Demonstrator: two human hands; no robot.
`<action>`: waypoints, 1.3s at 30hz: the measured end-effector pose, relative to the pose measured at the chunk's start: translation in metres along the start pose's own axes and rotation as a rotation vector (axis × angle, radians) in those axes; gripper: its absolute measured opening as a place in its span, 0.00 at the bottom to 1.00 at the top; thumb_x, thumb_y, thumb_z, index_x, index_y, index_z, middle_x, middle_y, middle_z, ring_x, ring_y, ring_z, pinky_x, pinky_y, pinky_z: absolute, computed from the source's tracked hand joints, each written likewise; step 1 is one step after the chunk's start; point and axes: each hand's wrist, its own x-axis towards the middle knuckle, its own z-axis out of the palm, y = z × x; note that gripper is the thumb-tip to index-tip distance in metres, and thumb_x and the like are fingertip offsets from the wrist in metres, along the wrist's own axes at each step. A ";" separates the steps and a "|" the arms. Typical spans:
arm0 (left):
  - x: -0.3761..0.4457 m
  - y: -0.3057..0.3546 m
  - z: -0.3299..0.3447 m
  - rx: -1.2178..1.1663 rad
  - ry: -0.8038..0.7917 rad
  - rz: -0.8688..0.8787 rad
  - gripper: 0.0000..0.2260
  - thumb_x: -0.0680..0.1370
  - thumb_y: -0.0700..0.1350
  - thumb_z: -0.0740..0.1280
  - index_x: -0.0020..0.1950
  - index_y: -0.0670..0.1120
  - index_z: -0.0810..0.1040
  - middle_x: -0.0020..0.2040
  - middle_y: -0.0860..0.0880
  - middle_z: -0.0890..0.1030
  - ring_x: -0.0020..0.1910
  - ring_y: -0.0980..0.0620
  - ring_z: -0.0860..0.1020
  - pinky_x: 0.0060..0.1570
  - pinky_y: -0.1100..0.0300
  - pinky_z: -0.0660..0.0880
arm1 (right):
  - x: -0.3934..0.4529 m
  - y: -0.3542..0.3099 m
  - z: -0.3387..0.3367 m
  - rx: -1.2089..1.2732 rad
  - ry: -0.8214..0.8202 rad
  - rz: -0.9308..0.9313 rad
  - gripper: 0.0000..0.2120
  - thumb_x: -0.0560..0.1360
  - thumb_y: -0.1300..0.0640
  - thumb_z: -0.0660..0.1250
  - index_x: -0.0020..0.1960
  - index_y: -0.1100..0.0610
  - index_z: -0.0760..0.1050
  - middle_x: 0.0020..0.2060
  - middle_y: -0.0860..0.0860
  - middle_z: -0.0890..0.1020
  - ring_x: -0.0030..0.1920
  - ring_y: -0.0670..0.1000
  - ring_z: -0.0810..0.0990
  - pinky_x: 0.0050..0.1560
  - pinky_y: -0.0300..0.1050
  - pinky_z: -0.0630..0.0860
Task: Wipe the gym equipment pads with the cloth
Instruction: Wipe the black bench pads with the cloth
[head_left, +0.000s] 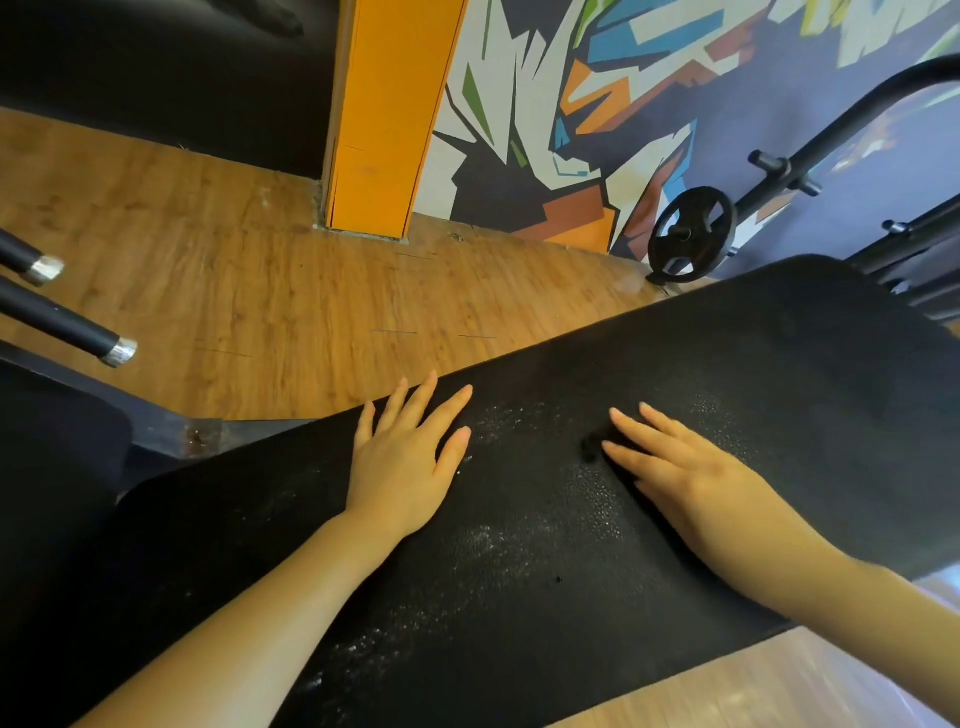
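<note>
Both hands lie flat, fingers straight, on a black bench pad (545, 545) (dusted with pale specks): left hand (402, 462) near its far edge, right hand (691, 478) mid-pad, above a wood floor (260, 291).

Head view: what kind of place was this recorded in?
Most likely a gym. Both hands lie flat on a long black bench pad, a weight plate hangs on a black metal rack, and the wall carries a bright mural.
</note>
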 end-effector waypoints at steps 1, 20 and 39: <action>0.000 0.000 0.001 0.002 0.005 -0.003 0.29 0.74 0.66 0.33 0.75 0.67 0.47 0.80 0.55 0.49 0.78 0.51 0.45 0.75 0.46 0.43 | -0.001 0.003 0.002 -0.012 0.015 0.007 0.18 0.74 0.58 0.66 0.63 0.58 0.78 0.66 0.57 0.75 0.67 0.63 0.72 0.63 0.62 0.67; -0.001 0.003 -0.001 -0.004 0.012 0.002 0.26 0.78 0.65 0.38 0.76 0.66 0.49 0.80 0.54 0.50 0.78 0.50 0.47 0.75 0.45 0.43 | 0.051 -0.002 0.011 0.122 -0.051 0.007 0.21 0.81 0.50 0.54 0.72 0.53 0.69 0.73 0.50 0.66 0.76 0.57 0.57 0.74 0.56 0.53; -0.001 0.004 -0.006 -0.027 0.000 -0.008 0.22 0.82 0.61 0.47 0.76 0.65 0.51 0.80 0.55 0.49 0.78 0.51 0.45 0.75 0.45 0.43 | 0.111 -0.035 0.031 0.138 0.029 0.139 0.19 0.81 0.62 0.58 0.72 0.62 0.66 0.73 0.56 0.65 0.76 0.59 0.55 0.73 0.44 0.50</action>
